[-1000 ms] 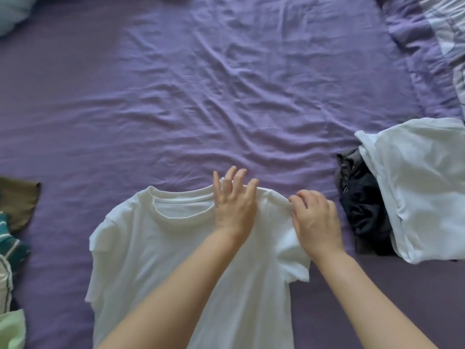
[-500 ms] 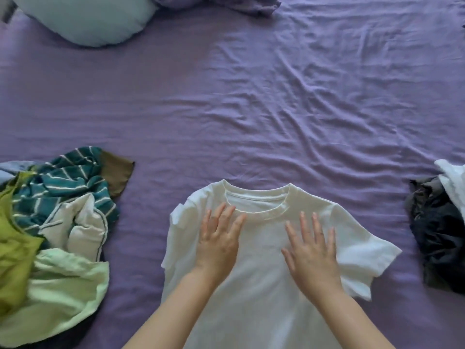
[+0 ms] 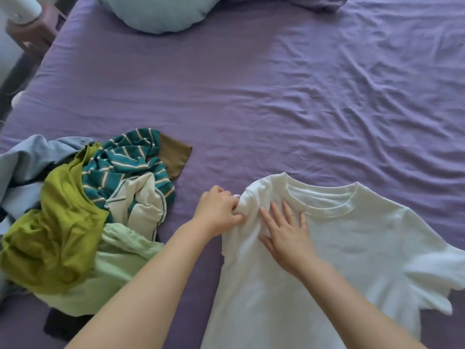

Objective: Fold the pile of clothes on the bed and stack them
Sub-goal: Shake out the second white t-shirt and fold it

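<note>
Here the left hand (image 3: 217,212) is bunching the white T-shirt (image 3: 352,248) sleeve in curled fingers, while the right hand (image 3: 286,231) is pressing flat, fingers spread.

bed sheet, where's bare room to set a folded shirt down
The purple sheet lies bare between the pale pillow and the white t-shirt, and right of that. Crowded: the clothes pile at left, close beside the left hand.

My white T-shirt (image 3: 352,248) glows on the purple sheet (image 3: 251,109). At nine o'clock: olive-green top (image 3: 57,222), teal shirt with white stripes (image 3: 125,162), mint-green piece (image 3: 110,268), brown scrap (image 3: 173,157). Pale blue pillow (image 3: 161,11) at twelve.
</note>
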Available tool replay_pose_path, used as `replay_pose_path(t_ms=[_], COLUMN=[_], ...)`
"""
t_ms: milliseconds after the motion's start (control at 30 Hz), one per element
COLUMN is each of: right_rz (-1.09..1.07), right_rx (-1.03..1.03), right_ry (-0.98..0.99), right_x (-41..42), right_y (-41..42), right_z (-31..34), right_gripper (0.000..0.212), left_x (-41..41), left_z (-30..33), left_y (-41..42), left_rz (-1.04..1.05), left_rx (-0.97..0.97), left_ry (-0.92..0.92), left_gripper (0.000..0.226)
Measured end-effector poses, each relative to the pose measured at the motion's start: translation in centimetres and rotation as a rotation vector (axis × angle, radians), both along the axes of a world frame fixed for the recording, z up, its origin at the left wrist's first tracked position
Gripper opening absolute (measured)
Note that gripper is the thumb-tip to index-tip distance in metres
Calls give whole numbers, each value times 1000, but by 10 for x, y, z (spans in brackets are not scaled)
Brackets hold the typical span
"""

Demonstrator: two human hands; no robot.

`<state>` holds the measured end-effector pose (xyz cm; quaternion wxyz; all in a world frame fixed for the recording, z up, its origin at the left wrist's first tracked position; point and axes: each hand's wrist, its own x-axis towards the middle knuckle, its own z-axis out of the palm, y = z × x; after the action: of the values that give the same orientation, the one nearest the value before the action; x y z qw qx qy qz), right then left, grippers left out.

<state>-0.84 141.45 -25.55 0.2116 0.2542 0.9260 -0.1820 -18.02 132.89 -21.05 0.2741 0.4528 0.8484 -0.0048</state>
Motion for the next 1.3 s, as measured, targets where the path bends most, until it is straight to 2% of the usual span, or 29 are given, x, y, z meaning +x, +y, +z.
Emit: replay_pose_path(t_ms=[100, 167, 233, 267, 333, 433, 500, 567, 633, 667, 733, 800, 867, 1033, 1133, 1300], right_rz=[-14, -30, -41, -50, -68, -106, -120, -111, -108, -115, -145, -174, -170, -142, -145, -178], right_rx=[7, 14, 22, 25, 33, 44, 46, 70, 120, 140, 167, 174, 144, 134, 135, 108], right_ry=[-20, -31, -43, -44, -47, -36, -28, -59, -112, -130, -125, -77, -24, -76, -88, -47], right_x=[-2, -6, -10, -11, -13, -15, -17, -22, -31, -35, -40, -38, -31, -26, -28, -23], right_y=[-1, -1, -4, -6, -10, -15, -22, -29, -32, -33, -37, -45, -58, -70, -71, -78], right_z=[4, 6, 7, 8, 7, 7, 7, 3, -4, -6, -9, -10, -10, -9, -6, 1], right_gripper=[66, 69, 70, 70, 70, 72, 73, 73, 72, 72, 71, 70, 69, 72, 73, 70], left_x=[-10, -16, -20, -21, -24, -35, -44, -48, -44, -39, -28, -15, -3, 18, 26, 33], left_z=[8, 13, 15, 13, 13, 17, 15, 9, -2, -7, -14, -17, -18, -28, -29, -25], left_y=[-9, -10, -11, -13, -18, -22, -24, -27, -32, -36, -47, -59, -67, -76, -83, -93], left_rz=[-13, -138, -289, -296, -149, 125, 192, 256, 309, 354, 540, 782, 935, 959, 1000, 792], left_rx=[174, 108, -6, -10, 95, 238, 180, 86, 69, 105, 227, 381, 448, 361, 432, 602], left_ry=[-175, -235, -185, -144, -162, -330, -251, -98, -35, -66, -201, -360, -491, -578, -623, -471], left_gripper=[30, 34, 38, 32, 16, 17, 19, 25, 39, 51, 70, 78, 87, 116, 107, 76])
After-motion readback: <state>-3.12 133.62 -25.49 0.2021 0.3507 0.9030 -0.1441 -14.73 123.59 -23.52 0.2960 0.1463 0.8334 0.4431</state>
